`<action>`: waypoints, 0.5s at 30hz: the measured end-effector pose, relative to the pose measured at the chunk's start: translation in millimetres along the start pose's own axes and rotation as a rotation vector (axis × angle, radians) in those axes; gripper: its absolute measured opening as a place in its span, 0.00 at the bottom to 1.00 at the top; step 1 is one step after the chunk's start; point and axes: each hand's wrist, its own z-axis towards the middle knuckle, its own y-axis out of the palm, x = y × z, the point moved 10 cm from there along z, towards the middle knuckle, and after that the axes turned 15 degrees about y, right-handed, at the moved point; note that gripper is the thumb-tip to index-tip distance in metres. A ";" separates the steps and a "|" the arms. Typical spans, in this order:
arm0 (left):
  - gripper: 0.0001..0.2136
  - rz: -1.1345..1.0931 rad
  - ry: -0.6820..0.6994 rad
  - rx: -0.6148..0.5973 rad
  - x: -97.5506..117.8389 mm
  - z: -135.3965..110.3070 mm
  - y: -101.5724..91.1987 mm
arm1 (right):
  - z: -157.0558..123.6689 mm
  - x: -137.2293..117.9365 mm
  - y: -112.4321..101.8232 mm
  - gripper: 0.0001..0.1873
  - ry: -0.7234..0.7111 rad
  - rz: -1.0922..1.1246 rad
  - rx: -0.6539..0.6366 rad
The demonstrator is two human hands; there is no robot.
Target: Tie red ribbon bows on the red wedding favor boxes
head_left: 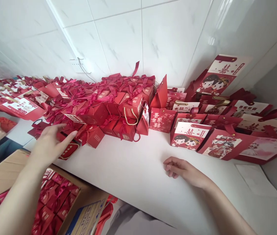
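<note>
Left hand (51, 142), the nearer, is hanging half-spread, thumb apart; can't tell if it's gripping. Red box (69, 152) is sitting just right, under the thumb, long axis unclear. Right hand (179, 167) is lying loosely curled, well right of the box, no hold visible.

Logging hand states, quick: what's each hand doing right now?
Left hand: spread over a red box; whether it grips cannot be told.
Right hand: loosely closed, holding nothing visible.
</note>
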 end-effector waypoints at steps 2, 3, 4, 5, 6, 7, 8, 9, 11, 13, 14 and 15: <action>0.36 -0.029 0.069 0.033 24.7 29.3 1.7 | 0.3 -1.5 0.2 0.22 0.000 0.016 -0.006; 0.40 -0.053 0.049 0.043 30.1 41.4 3.7 | 0.1 -2.5 0.3 0.21 -0.002 0.019 -0.007; 0.43 -0.077 0.007 0.030 31.9 51.7 8.5 | -0.2 -3.5 0.1 0.21 -0.005 0.019 -0.002; 0.47 -0.104 -0.039 -0.006 32.1 60.2 15.8 | -0.6 -4.3 -0.1 0.21 -0.007 0.017 0.003; 0.50 -0.125 -0.096 -0.048 30.3 66.4 23.3 | -0.9 -4.9 -0.5 0.21 -0.010 0.015 0.011; 0.53 -0.140 -0.132 -0.086 29.7 71.4 29.8 | -1.3 -5.4 -0.8 0.21 -0.012 0.012 0.018; 0.56 -0.150 -0.147 -0.125 30.7 75.4 35.6 | -1.6 -5.8 -1.2 0.21 -0.014 0.009 0.026; 0.59 -0.155 -0.157 -0.163 32.2 78.2 40.6 | -1.8 -6.1 -1.3 0.20 -0.017 0.004 0.032; 0.64 -0.150 -0.176 -0.226 36.5 80.5 47.7 | -2.1 -6.8 -1.1 0.19 -0.028 -0.023 0.044; 0.65 -0.119 -0.233 -0.238 39.5 79.5 48.5 | -2.4 -7.6 -0.8 0.18 -0.042 -0.055 0.057; 0.65 -0.104 -0.257 -0.218 42.1 79.3 46.4 | -2.6 -7.8 -0.7 0.18 -0.048 -0.068 0.064; 0.64 -0.096 -0.260 -0.187 46.6 80.0 43.1 | -2.8 -7.9 -0.8 0.17 -0.054 -0.078 0.072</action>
